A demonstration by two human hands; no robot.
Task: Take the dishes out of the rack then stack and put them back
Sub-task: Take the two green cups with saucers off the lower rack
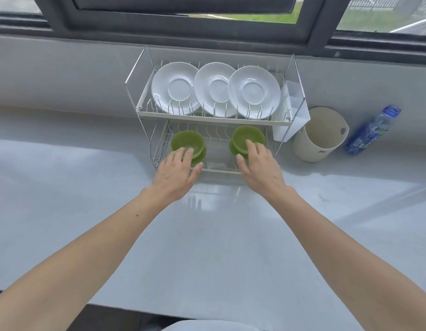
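A two-tier wire dish rack [145, 68] stands on the counter against the wall. Its upper tier holds three white plates [176, 88], [214, 88], [253, 90] leaning upright. On the lower tier sit a green bowl at the left [186, 139] and a green bowl at the right [247, 136], each seeming to rest on a green saucer. My left hand [177, 172] reaches to the left bowl, fingers spread over its near rim. My right hand [258, 164] reaches to the right bowl, fingers apart and touching its near side. Neither bowl is lifted.
A white plastic cutlery holder [294, 108] hangs on the rack's right end. Right of it stand a beige round container [320, 136] and a blue plastic bottle [371, 130]. The pale counter [207, 235] stretches toward me. A dark-framed window runs along the back.
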